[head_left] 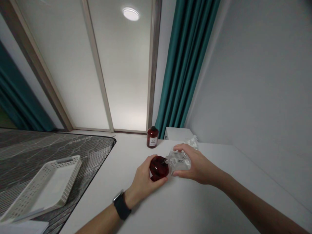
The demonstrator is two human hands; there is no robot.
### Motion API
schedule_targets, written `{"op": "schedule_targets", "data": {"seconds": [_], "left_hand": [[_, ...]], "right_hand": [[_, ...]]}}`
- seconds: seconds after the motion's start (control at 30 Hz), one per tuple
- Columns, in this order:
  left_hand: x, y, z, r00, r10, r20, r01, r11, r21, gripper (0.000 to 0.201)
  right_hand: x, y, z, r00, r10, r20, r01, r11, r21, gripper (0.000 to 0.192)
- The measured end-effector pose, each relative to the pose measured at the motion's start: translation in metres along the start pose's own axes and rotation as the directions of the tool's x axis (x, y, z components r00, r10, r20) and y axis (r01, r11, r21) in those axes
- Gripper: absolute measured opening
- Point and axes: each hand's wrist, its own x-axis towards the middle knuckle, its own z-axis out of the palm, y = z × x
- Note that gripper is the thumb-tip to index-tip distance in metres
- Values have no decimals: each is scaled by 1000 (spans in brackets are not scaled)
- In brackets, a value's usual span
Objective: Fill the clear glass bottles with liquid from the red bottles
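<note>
Left hand fingers curled round red cap; right hand grips clear bottle

Dark red round bottle, lower centre of frame, lying sideways. Clear crinkled plastic wrap touches its right side.

Your fingers work in soft, even light from a round ceiling lamp glaring above them; straight lines bow toward the edges, shadows faint.
</note>
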Motion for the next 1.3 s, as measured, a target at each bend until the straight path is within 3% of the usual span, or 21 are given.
{"op": "schedule_targets", "data": {"seconds": [1.3], "left_hand": [[-3, -7, 5, 1000, -22, -21, 20, 996, -82, 66]], "right_hand": [[9, 3, -1, 996, -29, 90, 32, 999, -28, 60]]}}
